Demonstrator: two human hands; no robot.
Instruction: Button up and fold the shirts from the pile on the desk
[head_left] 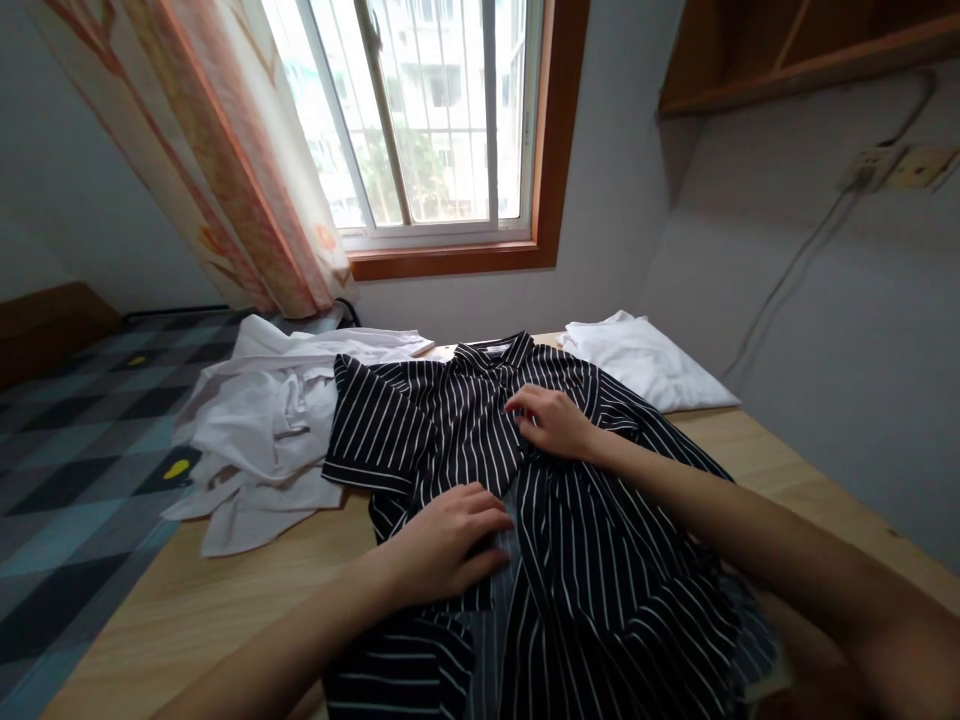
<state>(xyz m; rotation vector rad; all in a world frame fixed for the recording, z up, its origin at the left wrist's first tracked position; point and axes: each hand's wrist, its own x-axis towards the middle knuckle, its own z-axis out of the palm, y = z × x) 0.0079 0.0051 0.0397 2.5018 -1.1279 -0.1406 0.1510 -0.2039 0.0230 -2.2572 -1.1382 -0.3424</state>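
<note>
A black shirt with white stripes lies front up on the table, collar at the far end. Its short sleeve spreads out to the left, and its lower front falls in loose folds. My right hand is on the upper front near the button edge, with curled fingers closed on the cloth. Lower down and to the left, my left hand has its fingers bent around the front edge of the shirt. The fingertips of both hands are partly hidden or blurred, and no button shows clearly between them.
Crumpled white clothing lies to the left, over the edge of the wooden table. A folded white garment rests at the back right. Beside the table is a checked bedspread. Behind are a curtain and a window.
</note>
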